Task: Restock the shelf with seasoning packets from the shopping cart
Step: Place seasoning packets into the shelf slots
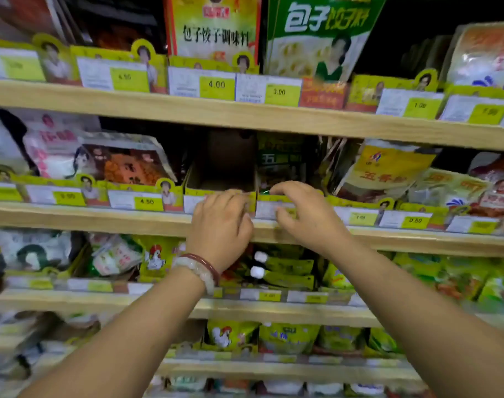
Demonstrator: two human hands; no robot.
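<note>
An empty cardboard display box (220,179) stands on the middle shelf (101,218). My left hand (220,222), with bracelets on its wrist, curls its fingers over the right end of that box's front lip. To the right, a neighbouring box (263,209) holds dark green seasoning packets (285,160). My right hand (305,214) grips this box's front lip, fingers over the top and thumb on the price label. Neither hand holds a loose packet. The shopping cart is out of view.
Wooden shelves run across the view, each lined with yellow price-tag boxes. Tall dumpling-seasoning packets (213,27) stand on the upper shelf. Yellow five-spice packets (380,170) lean right of my hands, orange-brown packets (130,165) to the left. Green and yellow bags (288,271) fill the lower shelves.
</note>
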